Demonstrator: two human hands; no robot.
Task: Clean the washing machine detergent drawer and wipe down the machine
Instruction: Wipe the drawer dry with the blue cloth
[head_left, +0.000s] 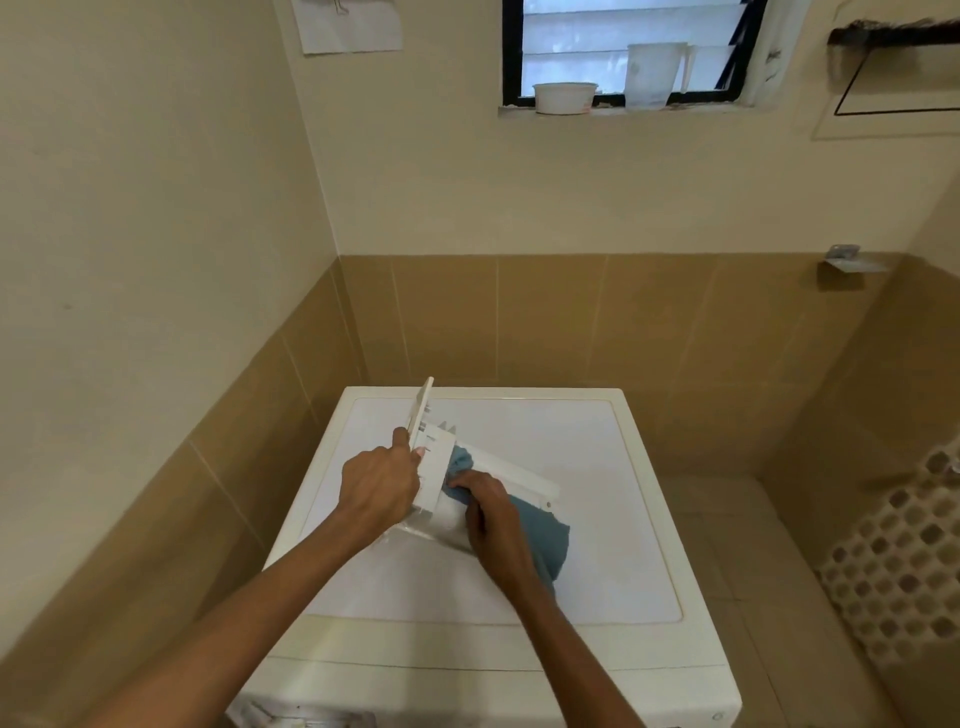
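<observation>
Now: one drawer, one cloth, two hands at work

Squarely in the middle stands one white washing machine (597, 551), seen from above, and over the left half of its top is the single detergent drawer (435, 460), white, out of its slot and tipped with its flat front panel raised toward the far left corner. Whether its lower end rests on the lid cannot be told.

Two bare hands are on it. The left hand (379, 486) grips the drawer's front end, fingers curled round the body and the thumb laid up against the panel. The right hand (488, 514) holds the one blue cloth (543, 535), fingers bunched over it and pressing a wad of it into the drawer's open trough; the rest of the cloth trails under the wrist onto the lid.

On the sill of the one window (623, 52) stand two vessels: one low white tub (563, 97) and one clear jug (655, 75). One sheet of paper (348, 26) hangs on the wall, its marks too blurred to read. One perforated basket (904, 561) shows at the right edge
</observation>
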